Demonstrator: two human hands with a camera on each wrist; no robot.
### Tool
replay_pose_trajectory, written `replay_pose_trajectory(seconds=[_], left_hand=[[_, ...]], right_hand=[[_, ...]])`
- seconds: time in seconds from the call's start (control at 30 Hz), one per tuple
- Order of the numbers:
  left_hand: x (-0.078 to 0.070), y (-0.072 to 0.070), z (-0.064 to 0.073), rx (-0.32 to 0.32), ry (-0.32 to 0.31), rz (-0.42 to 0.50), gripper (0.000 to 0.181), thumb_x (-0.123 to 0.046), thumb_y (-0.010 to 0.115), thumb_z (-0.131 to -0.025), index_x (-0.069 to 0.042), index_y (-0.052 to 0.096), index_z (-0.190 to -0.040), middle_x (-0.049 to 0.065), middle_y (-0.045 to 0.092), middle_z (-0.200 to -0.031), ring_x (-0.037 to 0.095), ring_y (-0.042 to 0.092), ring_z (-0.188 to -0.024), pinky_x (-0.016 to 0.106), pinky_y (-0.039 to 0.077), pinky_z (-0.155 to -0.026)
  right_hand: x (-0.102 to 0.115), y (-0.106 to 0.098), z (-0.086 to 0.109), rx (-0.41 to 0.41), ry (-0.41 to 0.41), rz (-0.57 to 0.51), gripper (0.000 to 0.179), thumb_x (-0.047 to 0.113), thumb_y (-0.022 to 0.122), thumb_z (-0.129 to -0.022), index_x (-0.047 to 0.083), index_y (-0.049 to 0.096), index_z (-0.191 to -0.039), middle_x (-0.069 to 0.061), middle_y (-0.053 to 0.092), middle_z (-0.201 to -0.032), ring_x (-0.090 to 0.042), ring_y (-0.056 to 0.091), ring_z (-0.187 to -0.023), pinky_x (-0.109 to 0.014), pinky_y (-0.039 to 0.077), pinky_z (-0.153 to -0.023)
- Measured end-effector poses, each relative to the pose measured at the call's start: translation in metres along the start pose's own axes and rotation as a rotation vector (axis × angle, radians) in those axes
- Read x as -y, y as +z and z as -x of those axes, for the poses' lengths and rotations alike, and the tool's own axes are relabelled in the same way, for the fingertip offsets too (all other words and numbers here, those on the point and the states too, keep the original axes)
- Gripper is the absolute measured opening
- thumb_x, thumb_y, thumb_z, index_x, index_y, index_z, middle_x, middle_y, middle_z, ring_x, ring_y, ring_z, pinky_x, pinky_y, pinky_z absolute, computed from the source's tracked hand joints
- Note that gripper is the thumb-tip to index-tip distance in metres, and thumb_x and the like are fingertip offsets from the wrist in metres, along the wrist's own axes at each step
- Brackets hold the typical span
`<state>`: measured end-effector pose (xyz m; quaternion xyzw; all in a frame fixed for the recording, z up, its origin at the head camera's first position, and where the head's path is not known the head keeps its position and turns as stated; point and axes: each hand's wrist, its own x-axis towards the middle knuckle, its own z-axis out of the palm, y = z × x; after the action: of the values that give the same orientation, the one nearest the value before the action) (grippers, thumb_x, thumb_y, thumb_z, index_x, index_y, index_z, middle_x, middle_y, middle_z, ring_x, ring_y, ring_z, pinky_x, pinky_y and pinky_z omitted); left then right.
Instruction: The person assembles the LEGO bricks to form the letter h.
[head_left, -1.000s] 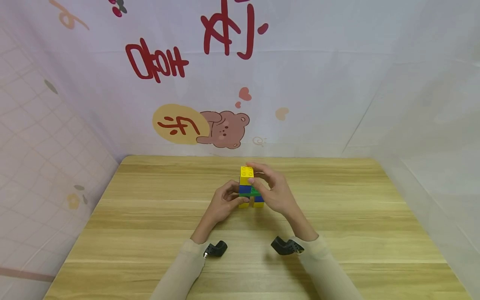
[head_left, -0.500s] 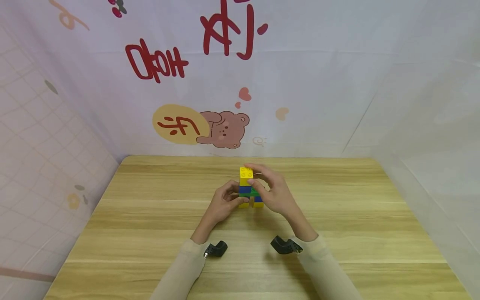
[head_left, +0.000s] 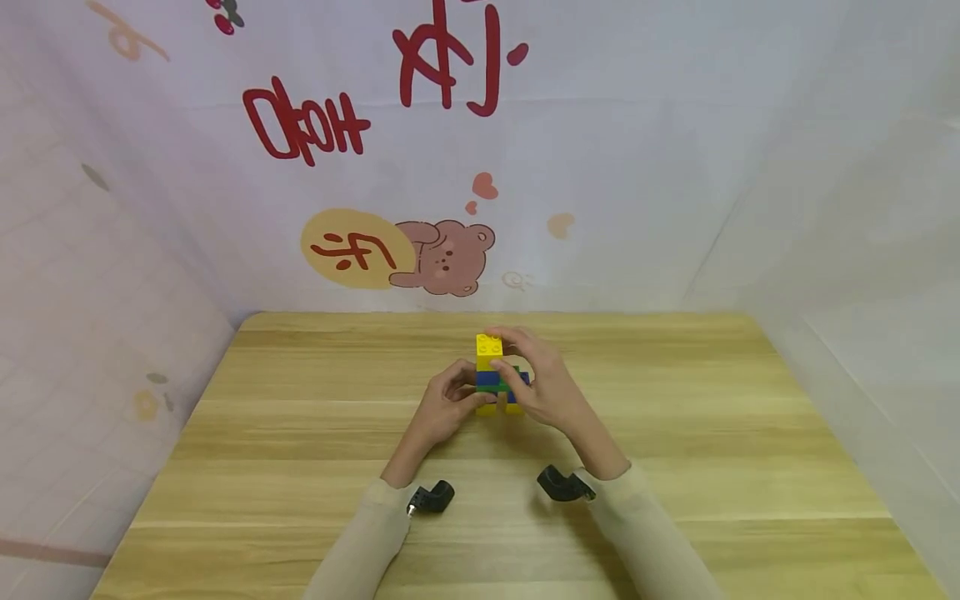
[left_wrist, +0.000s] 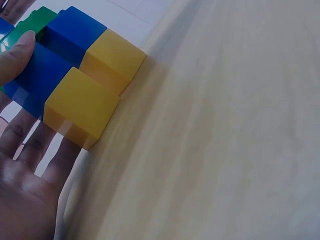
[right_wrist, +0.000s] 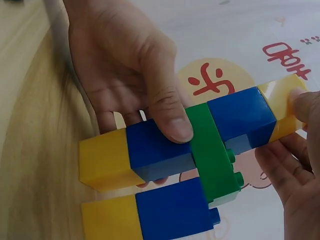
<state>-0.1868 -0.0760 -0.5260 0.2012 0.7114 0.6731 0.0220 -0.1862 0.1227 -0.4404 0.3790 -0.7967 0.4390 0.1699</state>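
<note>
A small build of toy building bricks stands upright on the wooden table. Two legs of yellow and blue bricks are its lower part, with a green brick [right_wrist: 212, 150] across. A blue brick [right_wrist: 240, 117] and a yellow brick [head_left: 489, 346] rise above the green one. My left hand [head_left: 444, 408] pinches the left leg's blue brick [right_wrist: 150, 155], thumb in front and fingers behind. The top yellow brick is held between thumb and fingers of my right hand [head_left: 550, 383]. A stud of the right leg's blue brick [right_wrist: 172, 212] shows past the green brick's edge.
The wooden table [head_left: 300, 483] extends around the build. A white printed sheet [head_left: 637, 208] hangs behind it and along both sides. Black curved mounts [head_left: 433, 497] sit at both sleeve cuffs.
The green brick's right end has swung backward, and the top of the right leg's blue brick has come into view. My right hand moved slightly left; the left hand stays in place.
</note>
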Motion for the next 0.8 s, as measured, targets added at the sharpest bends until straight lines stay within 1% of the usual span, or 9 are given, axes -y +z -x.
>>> replay_pose_trajectory(seconds=[0.1,0.23,0.33,0.43,0.53,0.7,0.8], left_hand=[[-0.002,0.000,-0.001,-0.005,0.005,0.004,0.025,-0.009,0.076,-0.092,-0.014,0.065,-0.114,0.010,0.069,-0.111,0.019,0.066,-0.106,0.044,0.054,-0.104],[-0.001,-0.001,-0.001,-0.001,0.014,-0.003,0.026,-0.008,0.076,-0.092,-0.012,0.065,-0.115,0.009,0.069,-0.111,0.017,0.066,-0.105,0.042,0.054,-0.103],[0.000,0.000,-0.002,-0.002,0.018,-0.007,0.026,-0.007,0.076,-0.092,-0.011,0.065,-0.116,0.009,0.068,-0.111,0.017,0.065,-0.104,0.041,0.055,-0.103],[-0.001,0.001,-0.005,-0.008,0.024,-0.007,0.026,-0.006,0.075,-0.093,-0.011,0.065,-0.116,0.010,0.067,-0.111,0.018,0.065,-0.104,0.042,0.055,-0.104],[-0.003,0.002,-0.008,-0.012,0.018,-0.008,0.027,-0.007,0.076,-0.092,-0.011,0.065,-0.116,0.011,0.068,-0.112,0.018,0.065,-0.106,0.042,0.055,-0.105],[-0.007,0.004,-0.009,-0.021,0.000,-0.013,0.028,-0.008,0.077,-0.092,-0.012,0.065,-0.117,0.010,0.069,-0.114,0.018,0.066,-0.107,0.043,0.056,-0.105],[-0.008,0.005,-0.007,-0.028,-0.002,-0.019,0.030,-0.007,0.077,-0.091,-0.012,0.065,-0.118,0.010,0.069,-0.117,0.019,0.067,-0.109,0.043,0.056,-0.105]], right_hand=[[0.001,-0.001,-0.002,0.006,-0.036,0.049,0.042,0.004,0.065,-0.099,0.003,0.055,-0.140,-0.011,0.065,-0.128,-0.025,0.068,-0.110,-0.044,0.060,-0.096],[0.001,-0.001,-0.003,0.002,-0.065,0.060,0.041,0.003,0.065,-0.098,0.000,0.056,-0.138,-0.013,0.065,-0.124,-0.024,0.067,-0.107,-0.045,0.060,-0.093],[-0.002,-0.001,-0.003,-0.005,-0.041,0.045,0.042,0.003,0.066,-0.098,0.002,0.056,-0.139,-0.011,0.065,-0.125,-0.024,0.068,-0.106,-0.043,0.060,-0.094],[-0.004,-0.002,-0.003,-0.009,-0.003,0.030,0.044,0.006,0.066,-0.099,0.007,0.056,-0.142,-0.009,0.066,-0.126,-0.023,0.069,-0.108,-0.041,0.060,-0.096],[-0.005,-0.005,-0.004,-0.014,0.022,0.010,0.046,0.007,0.066,-0.099,0.011,0.056,-0.144,-0.007,0.067,-0.127,-0.023,0.070,-0.107,-0.041,0.060,-0.096],[-0.010,-0.010,-0.003,0.004,0.046,-0.071,0.050,0.005,0.066,-0.099,0.011,0.054,-0.147,-0.008,0.067,-0.131,-0.027,0.070,-0.109,-0.043,0.061,-0.096],[-0.014,-0.013,0.001,0.028,0.090,-0.128,0.056,0.006,0.067,-0.099,0.016,0.049,-0.152,-0.008,0.067,-0.133,-0.026,0.068,-0.115,-0.043,0.060,-0.099]])
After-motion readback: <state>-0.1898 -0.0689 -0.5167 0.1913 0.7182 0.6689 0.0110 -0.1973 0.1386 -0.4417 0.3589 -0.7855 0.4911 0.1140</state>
